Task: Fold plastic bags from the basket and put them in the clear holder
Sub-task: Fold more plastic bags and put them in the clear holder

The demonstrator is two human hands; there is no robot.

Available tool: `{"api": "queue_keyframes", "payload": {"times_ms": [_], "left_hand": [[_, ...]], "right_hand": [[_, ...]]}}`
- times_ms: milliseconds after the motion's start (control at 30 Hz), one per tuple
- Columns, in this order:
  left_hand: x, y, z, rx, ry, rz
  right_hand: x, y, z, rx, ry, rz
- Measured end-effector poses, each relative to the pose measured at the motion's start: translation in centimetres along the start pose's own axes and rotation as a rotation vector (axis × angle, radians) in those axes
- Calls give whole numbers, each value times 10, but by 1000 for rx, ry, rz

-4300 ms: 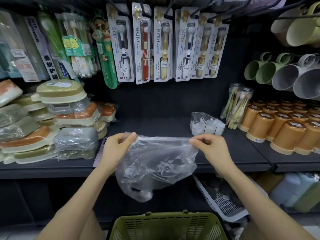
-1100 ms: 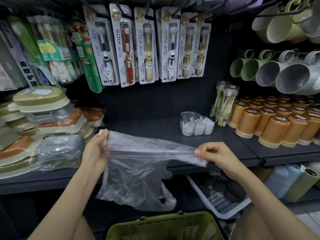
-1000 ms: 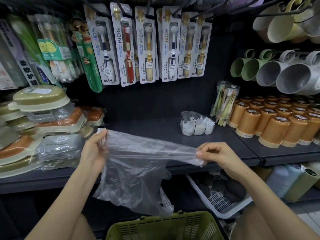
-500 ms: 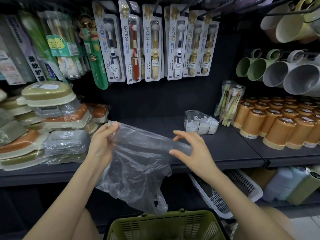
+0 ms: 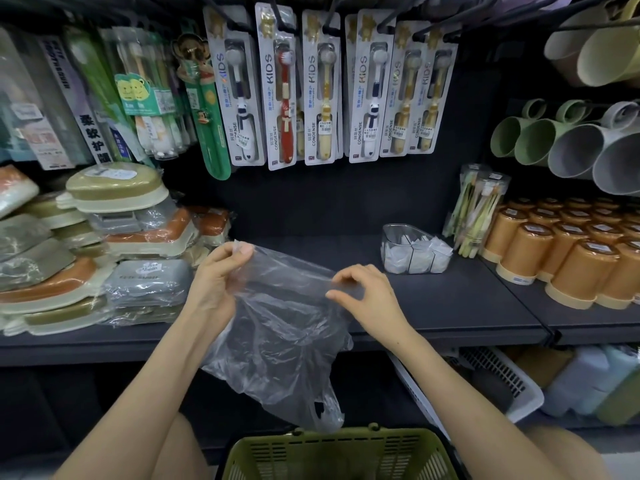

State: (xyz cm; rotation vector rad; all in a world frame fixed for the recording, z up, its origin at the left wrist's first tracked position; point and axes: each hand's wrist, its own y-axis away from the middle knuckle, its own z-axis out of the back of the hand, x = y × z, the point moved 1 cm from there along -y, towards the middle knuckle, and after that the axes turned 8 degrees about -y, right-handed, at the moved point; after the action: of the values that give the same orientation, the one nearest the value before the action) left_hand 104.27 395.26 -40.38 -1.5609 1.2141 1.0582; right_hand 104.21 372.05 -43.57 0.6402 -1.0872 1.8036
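Observation:
A clear plastic bag (image 5: 284, 334) hangs in front of the dark shelf, its handles dangling just above the green basket (image 5: 339, 455) at the bottom edge. My left hand (image 5: 216, 282) pinches the bag's upper left corner between thumb and fingers. My right hand (image 5: 367, 292) pinches the bag's top edge near the middle, fingers curled. The clear holder (image 5: 412, 249) stands on the shelf to the right of my hands, with several folded white bags inside it.
Stacked soap boxes (image 5: 104, 251) fill the shelf's left side. Orange cups (image 5: 568, 261) crowd the right, next to a toothbrush pack (image 5: 481, 209). Toothbrush cards (image 5: 322, 88) hang above. A white basket (image 5: 485, 382) sits below the shelf (image 5: 450, 299).
My right hand let go of the bag's right end, moved left toward my left hand and took the top edge near the middle. The bag now hangs narrower.

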Motion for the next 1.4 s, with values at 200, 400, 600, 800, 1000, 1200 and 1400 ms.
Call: {"api": "queue_keyframes", "payload": {"times_ms": [200,400,600,800,1000,1200,1400], "left_hand": [[-3,-5,7,-31,-45,-9],[-3,-8,16,-55,-56,14],[-8,-7,22,-31,4,30],[-10,-8,34,-76,-53,25],[-9,-6,39,-89,31,89],[-3,-2,27,-141,-92,19],[-12,2,20,-137,-44,-66]], "right_hand": [[-2,10,10,111,-272,-146],[-17,19,26,80,-198,-172],[-15,23,22,199,-163,-189],[-9,26,28,223,-236,-235],[-13,30,49,164,-300,-281],[-16,34,65,185,-54,-231],[-6,44,70,95,131,36]]}}
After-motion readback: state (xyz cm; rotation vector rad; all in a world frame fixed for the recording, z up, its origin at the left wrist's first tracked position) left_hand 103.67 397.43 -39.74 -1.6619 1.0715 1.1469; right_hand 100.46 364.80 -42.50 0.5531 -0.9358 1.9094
